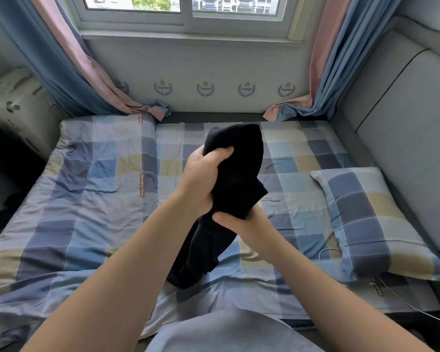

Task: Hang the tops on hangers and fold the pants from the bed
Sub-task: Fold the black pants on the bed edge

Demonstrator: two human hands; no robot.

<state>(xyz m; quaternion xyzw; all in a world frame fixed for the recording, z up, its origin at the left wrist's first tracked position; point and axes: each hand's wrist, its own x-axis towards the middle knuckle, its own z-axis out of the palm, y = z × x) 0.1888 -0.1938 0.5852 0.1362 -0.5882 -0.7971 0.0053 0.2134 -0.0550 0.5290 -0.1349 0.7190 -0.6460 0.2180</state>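
Closest to you, at the bottom edge, a fold of grey-blue cloth (226, 331), probably your own clothing, sits beneath both forearms. Beyond it your left hand (201, 179) has fingers and thumb curled tight into the upper bunch of a dark garment (239, 168). Your right hand (235, 224) grips the same cloth just below, thumb in front and the other fingers hidden behind it. The garment hangs from your fingers above the checked bed (87, 199), and its lower end trails toward you and touches the sheet. It is too bunched to tell whether it is a top or pants, so the step in hand looks like sorting that out. Slide your fingers apart along one edge until you find a waistband or collar, then shake it flat rather than pulling against your own grip. No hanger shows anywhere, so a top would mean looking outside this view. To the right of your right fingers lie a checked pillow (371, 219) and a thin white cable (404, 304), so lay the cloth down left of them. Far left of your left fingers, something dark (0, 217) lies off the bed's edge, possibly another garment.
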